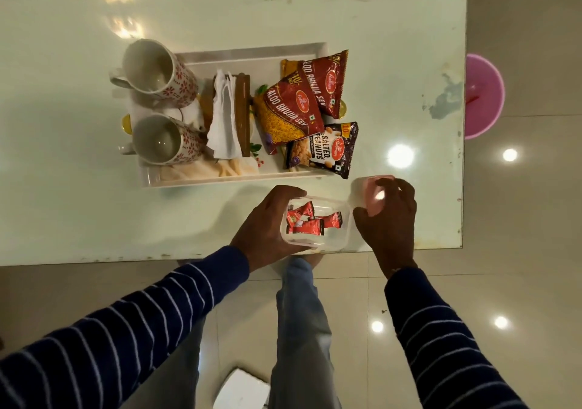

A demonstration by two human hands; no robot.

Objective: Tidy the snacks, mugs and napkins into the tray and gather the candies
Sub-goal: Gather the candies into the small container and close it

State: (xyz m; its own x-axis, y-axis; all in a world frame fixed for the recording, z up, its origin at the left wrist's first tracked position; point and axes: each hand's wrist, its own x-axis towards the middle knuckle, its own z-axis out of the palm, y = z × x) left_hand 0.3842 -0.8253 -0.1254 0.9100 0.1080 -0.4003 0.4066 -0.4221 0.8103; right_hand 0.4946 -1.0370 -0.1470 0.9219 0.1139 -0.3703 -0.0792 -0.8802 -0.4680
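A white tray on the table holds two patterned mugs on the left, white napkins in a brown holder in the middle, and three snack packets on the right. Near the table's front edge, a clear plastic box contains several red candies. My left hand grips the box's left side. My right hand holds a pink lid just right of the box.
The pale glass table ends close in front of me and at the right. A pink bucket stands on the floor past the right edge. A white object lies on the floor by my legs.
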